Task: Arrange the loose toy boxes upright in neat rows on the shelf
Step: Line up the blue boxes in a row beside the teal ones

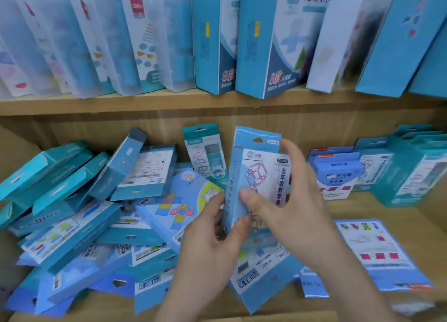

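Over loose pile (96, 212) on shelf (425, 215): toy box (254, 152) upright, L hand (212, 244) grips bottom-left edge, R hand (285, 200) grips front

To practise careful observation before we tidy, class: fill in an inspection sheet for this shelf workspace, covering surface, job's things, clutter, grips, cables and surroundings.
Surface: wooden lower shelf, bare patches on the right.
Job's things: cube-frame box held upright; loose boxes heaped on the left; upright boxes standing at the right; flat box lying right of the hands.
Clutter: nothing seen besides boxes.
Grips: left hand and right hand both hold the cube-frame box.
Cables: nothing seen.
Surroundings: upper shelf carrying tall boxes, several leaning.
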The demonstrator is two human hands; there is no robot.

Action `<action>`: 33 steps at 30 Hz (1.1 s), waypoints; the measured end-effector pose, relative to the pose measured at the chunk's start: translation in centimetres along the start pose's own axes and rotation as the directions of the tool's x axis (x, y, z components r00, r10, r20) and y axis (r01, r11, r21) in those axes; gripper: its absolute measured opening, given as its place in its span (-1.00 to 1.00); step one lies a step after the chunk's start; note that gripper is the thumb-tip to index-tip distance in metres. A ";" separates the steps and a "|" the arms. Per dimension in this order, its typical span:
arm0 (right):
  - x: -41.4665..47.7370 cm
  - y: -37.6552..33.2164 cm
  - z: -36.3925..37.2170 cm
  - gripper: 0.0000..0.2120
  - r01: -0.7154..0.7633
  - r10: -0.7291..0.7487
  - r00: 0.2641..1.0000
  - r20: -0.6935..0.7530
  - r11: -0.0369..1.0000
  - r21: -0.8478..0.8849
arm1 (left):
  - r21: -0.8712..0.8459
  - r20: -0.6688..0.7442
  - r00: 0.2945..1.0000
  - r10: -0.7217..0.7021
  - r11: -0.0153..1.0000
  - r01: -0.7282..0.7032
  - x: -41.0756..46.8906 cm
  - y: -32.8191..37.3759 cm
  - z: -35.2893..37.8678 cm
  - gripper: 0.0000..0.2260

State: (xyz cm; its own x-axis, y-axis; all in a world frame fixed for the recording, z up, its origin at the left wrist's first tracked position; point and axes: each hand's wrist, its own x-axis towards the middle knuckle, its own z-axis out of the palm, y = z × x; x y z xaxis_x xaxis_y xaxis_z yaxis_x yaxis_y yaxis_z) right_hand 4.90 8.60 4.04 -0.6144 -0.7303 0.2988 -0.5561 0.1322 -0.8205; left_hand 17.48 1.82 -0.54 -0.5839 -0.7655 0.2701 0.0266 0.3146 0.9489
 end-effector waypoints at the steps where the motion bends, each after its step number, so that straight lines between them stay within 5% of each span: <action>1: -0.6 -0.1 -0.3 -0.11 -0.002 0.003 1.000 0.025 0.998 -0.060 | 0.030 -0.003 1.000 0.003 1.000 -0.003 -0.2 -0.1 0.6 -0.75; 9: -2.4 4.2 -5.7 -0.26 -0.068 0.061 0.987 -0.148 0.997 -0.048 | 0.213 0.167 0.986 -0.015 0.977 -0.021 -1.8 0.3 6.8 -0.53; 23: 1.3 15.4 -18.1 -0.45 -0.151 0.083 0.949 -0.304 0.966 -0.208 | 0.455 0.310 0.951 -0.015 0.880 -0.135 2.6 -0.3 22.4 -0.59; 29: 6.0 19.0 -20.0 -0.35 -0.120 -0.061 0.945 -0.322 0.850 -0.512 | 0.628 0.119 0.978 0.171 0.750 -0.207 8.5 -1.6 25.8 -0.66; 33: 9.5 21.2 -18.9 -0.33 -0.063 -0.138 0.954 -0.267 0.778 -0.625 | 0.800 0.024 0.996 0.086 0.595 -0.071 12.8 -2.7 26.5 -0.52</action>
State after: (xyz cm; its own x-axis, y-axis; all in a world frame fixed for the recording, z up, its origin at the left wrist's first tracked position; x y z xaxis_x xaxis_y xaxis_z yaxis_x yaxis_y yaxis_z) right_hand -23.32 17.14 -1.35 -0.6588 -0.5359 0.5279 -0.7441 0.5673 -0.3527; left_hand -11.54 6.08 -3.95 -0.5989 -0.7218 0.3469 -0.5922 0.6908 0.4149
